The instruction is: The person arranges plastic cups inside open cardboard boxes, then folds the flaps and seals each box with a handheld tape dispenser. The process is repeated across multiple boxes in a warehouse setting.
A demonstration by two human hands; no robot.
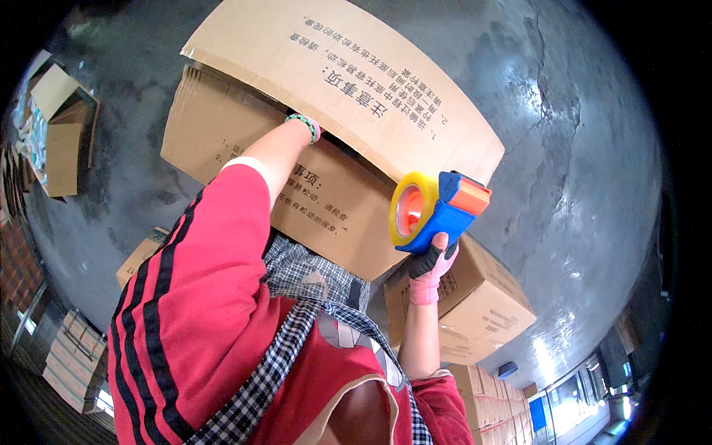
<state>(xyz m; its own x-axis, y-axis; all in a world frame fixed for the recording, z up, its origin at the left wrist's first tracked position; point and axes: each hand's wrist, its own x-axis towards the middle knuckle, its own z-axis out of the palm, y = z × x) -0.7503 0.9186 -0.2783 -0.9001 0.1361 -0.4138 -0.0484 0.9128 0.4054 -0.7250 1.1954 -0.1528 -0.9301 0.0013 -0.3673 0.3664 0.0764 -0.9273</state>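
Observation:
A large brown cardboard carton (200, 130) with dark print stands in front of me, its far flap (256, 44) tilted up and away. My left arm reaches across into the dark gap between the flap and the carton's near side. Only the edge of my left hand (320, 132) shows past a green beaded bracelet (305, 123); its fingers are hidden inside. At the carton's right end, my right hand (432, 273), in a pink and black glove, grips a blue tape dispenser (445, 222). A wide roll of yellow packing tape (400, 230) sits on the dispenser, with an orange part near its top.
Beneath my right hand stands a closed carton (489, 297). An open carton (63, 152) lies at far left beside clear plastic-wrapped items (33, 137). Stacked cartons stand at lower left (74, 356) and lower right (493, 404). The grey floor (578, 185) is shiny and cracked.

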